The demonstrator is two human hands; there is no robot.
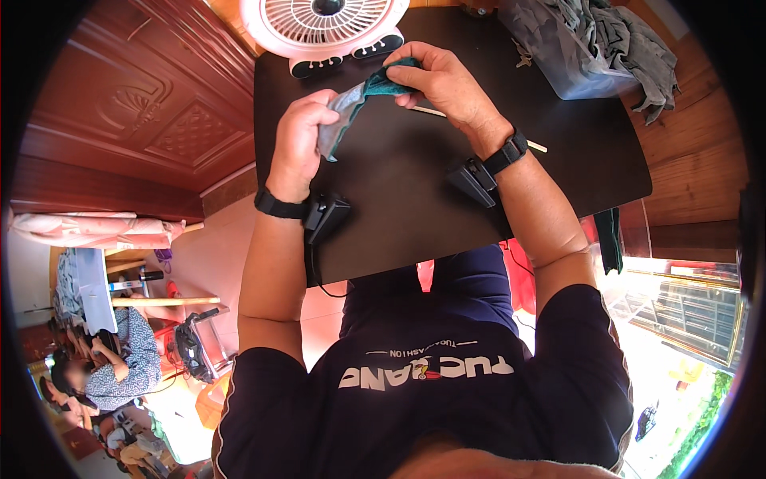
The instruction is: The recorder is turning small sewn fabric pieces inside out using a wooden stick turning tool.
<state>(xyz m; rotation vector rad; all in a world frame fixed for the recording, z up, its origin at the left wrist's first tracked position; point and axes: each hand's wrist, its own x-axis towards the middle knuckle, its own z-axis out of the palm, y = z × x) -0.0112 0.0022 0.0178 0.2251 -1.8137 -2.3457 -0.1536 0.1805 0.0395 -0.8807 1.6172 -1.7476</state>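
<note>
A small piece of cloth (345, 112), light grey toward the left and dark teal toward the right, is stretched between my two hands above the dark table (383, 184). Thumb and fingers of my left hand (302, 136) pinch its grey side, and a pointed corner hangs below. My right hand (437, 84) grips the teal end, which looks folded or bunched between thumb and forefinger. On the tabletop behind my right wrist lies a thin pale stick (537, 147), partly covered by the hand. Both wrists wear black straps with small black boxes.
A white and pink fan (327, 32) stands at the table's far edge. A clear plastic bin (570, 76) heaped with grey cloth (626, 40) is at the far right. Dark green cloth (610, 241) hangs by the right edge. Other people (128, 363) sit off to the left.
</note>
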